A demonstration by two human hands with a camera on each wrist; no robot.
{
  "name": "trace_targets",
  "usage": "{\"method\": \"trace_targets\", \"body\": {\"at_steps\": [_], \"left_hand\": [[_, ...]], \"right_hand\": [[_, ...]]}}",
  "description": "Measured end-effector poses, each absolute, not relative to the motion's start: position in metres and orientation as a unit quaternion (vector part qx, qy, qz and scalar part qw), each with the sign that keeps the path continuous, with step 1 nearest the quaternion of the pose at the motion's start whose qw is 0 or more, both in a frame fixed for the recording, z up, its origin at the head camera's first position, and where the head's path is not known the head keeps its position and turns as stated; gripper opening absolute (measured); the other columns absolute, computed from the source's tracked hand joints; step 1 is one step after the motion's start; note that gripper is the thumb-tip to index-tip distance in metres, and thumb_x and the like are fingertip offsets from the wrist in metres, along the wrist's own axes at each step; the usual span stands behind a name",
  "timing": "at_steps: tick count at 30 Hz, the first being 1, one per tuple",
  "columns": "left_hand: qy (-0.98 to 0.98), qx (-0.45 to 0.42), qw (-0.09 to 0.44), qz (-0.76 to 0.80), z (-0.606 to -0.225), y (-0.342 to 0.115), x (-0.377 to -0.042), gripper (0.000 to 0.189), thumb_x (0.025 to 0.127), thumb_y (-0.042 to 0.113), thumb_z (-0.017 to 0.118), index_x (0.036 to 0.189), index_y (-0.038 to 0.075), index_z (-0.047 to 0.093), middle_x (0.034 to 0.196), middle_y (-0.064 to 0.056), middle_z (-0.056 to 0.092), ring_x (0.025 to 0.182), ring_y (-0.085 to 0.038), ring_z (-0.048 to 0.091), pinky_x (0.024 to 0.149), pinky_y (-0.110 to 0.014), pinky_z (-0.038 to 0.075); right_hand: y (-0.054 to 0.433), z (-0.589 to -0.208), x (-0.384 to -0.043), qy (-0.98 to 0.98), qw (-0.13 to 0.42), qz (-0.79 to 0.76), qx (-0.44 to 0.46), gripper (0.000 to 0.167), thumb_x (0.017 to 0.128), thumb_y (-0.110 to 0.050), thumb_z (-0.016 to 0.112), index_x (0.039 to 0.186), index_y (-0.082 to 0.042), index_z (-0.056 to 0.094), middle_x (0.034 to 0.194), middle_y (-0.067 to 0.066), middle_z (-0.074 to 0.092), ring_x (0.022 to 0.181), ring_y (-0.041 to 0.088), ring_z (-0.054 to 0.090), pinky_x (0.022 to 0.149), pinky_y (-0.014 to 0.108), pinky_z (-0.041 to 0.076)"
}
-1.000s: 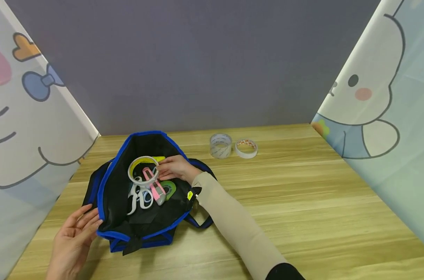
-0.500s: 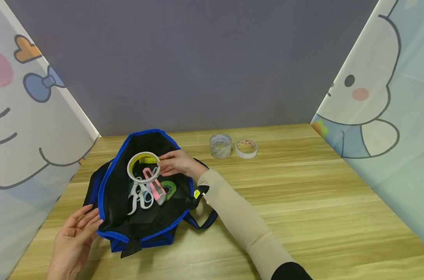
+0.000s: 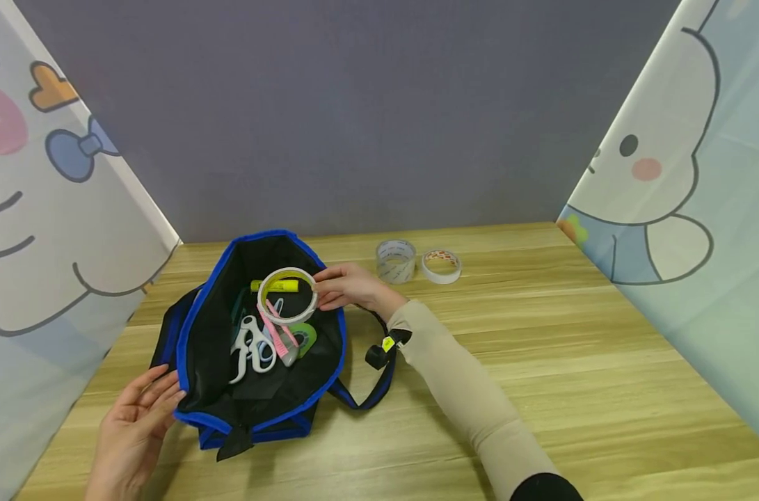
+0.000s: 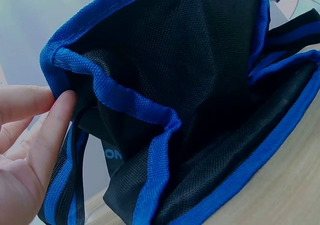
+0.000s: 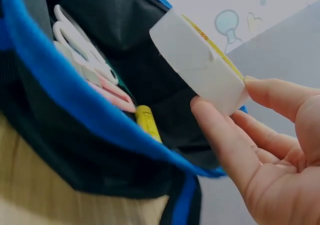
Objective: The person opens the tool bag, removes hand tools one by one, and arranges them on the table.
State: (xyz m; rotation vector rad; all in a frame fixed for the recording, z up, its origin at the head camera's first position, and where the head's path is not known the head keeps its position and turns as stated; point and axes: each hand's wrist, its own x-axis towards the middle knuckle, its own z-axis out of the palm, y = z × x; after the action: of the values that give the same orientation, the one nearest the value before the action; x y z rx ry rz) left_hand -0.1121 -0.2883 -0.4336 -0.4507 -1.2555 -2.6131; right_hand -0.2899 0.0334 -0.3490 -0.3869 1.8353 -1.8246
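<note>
A black bag with blue trim (image 3: 200, 292) lies with its mouth wide on the left of the table. My left hand (image 3: 135, 424) pinches its near left edge between thumb and fingers, plain in the left wrist view (image 4: 37, 140). Over the bag's mouth, my right hand (image 3: 354, 287) pinches a white roll of tape (image 5: 197, 60) with a yellow core by its right side. Inside the bag lie white-handled scissors (image 3: 249, 348), a pink box cutter (image 3: 279, 342), a green tape roll (image 3: 305, 335) and a yellow marker-like stick (image 3: 280, 286).
A clear tape roll (image 3: 395, 261) and a narrow white tape roll (image 3: 441, 267) stand toward the back of the wooden table (image 3: 542, 348). A strap (image 3: 379, 390) loops out at the bag's right. A grey panel (image 3: 379, 118) rises behind the table.
My right hand has moved right and slightly up, carrying the white tape roll from above the scissors toward the bag's right edge. The yellow stick shows more fully. My left hand stays put.
</note>
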Motion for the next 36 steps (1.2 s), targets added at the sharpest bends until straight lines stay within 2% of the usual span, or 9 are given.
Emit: {"method": "trace_targets", "body": {"at_steps": [2,4,6,11,18,24,31,36], "left_hand": [[-0.429,-0.151,0.104,-0.885,-0.434,-0.288,-0.112,0.048,0.094,-0.027,0.037,0.13,-0.004,0.059,0.116,-0.015,0.07,0.102,-0.022,0.07,0.08,-0.028,0.06],[-0.432,-0.15,0.104,-0.883,-0.434,-0.289,-0.112,0.048,0.095,-0.027,0.037,0.13,-0.003,0.059,0.116,-0.015,0.07,0.102,-0.021,0.07,0.08,-0.028,0.06],[-0.434,-0.148,0.105,-0.883,-0.434,-0.289,-0.111,0.048,0.095,-0.027,0.037,0.13,-0.003,0.059,0.116,-0.015,0.071,0.102,-0.021,0.07,0.08,-0.028,0.059],[-0.442,-0.14,0.107,-0.88,-0.433,-0.289,-0.112,0.048,0.095,-0.026,0.038,0.129,-0.002,0.06,0.116,-0.014,0.071,0.102,-0.02,0.071,0.079,-0.027,0.06],[-0.441,-0.148,0.108,-0.879,-0.433,-0.287,-0.112,0.046,0.095,-0.026,0.038,0.129,-0.004,0.06,0.116,-0.014,0.071,0.101,-0.02,0.071,0.079,-0.026,0.059],[-0.436,-0.153,0.112,-0.88,-0.432,-0.287,-0.112,0.045,0.095,-0.026,0.038,0.128,-0.005,0.061,0.115,-0.015,0.071,0.101,-0.021,0.071,0.079,-0.027,0.059],[-0.432,-0.155,0.115,-0.881,-0.432,-0.287,-0.112,0.045,0.095,-0.026,0.038,0.128,-0.006,0.06,0.115,-0.016,0.071,0.101,-0.021,0.071,0.079,-0.027,0.059],[-0.431,-0.158,0.118,-0.881,-0.431,-0.287,-0.112,0.044,0.095,-0.026,0.038,0.128,-0.007,0.06,0.115,-0.016,0.071,0.101,-0.021,0.071,0.08,-0.027,0.059]], "right_hand": [[0.043,-0.347,-0.288,0.68,0.257,-0.67,-0.147,0.038,0.099,0.001,0.059,0.135,0.01,0.053,0.113,0.033,0.065,0.073,0.018,0.07,0.081,0.039,0.061],[0.052,-0.345,-0.286,0.684,0.253,-0.667,-0.152,0.04,0.099,0.001,0.058,0.136,0.011,0.052,0.116,0.034,0.064,0.074,0.018,0.07,0.084,0.042,0.06],[0.06,-0.345,-0.285,0.686,0.248,-0.667,-0.154,0.039,0.098,0.001,0.059,0.136,0.011,0.052,0.109,0.031,0.067,0.074,0.018,0.071,0.088,0.047,0.057],[0.081,-0.346,-0.284,0.684,0.231,-0.675,-0.154,0.037,0.099,0.002,0.056,0.134,0.014,0.052,0.085,0.013,0.072,0.072,0.018,0.071,0.092,0.056,0.051],[0.111,-0.348,-0.284,0.685,0.219,-0.681,-0.139,0.038,0.1,0.004,0.053,0.136,0.016,0.048,0.086,0.008,0.069,0.073,0.017,0.07,0.085,0.045,0.059],[0.138,-0.35,-0.284,0.692,0.206,-0.68,-0.125,0.039,0.101,0.002,0.053,0.137,0.016,0.047,0.089,0.012,0.071,0.075,0.016,0.071,0.09,0.048,0.055],[0.166,-0.353,-0.285,0.699,0.176,-0.686,-0.099,0.039,0.101,0.002,0.052,0.137,0.018,0.045,0.088,0.011,0.072,0.074,0.015,0.071,0.077,0.033,0.061],[0.192,-0.357,-0.285,0.696,0.15,-0.697,-0.085,0.042,0.102,0.001,0.052,0.138,0.02,0.041,0.089,0.01,0.071,0.074,0.014,0.071,0.074,0.028,0.061]]}}
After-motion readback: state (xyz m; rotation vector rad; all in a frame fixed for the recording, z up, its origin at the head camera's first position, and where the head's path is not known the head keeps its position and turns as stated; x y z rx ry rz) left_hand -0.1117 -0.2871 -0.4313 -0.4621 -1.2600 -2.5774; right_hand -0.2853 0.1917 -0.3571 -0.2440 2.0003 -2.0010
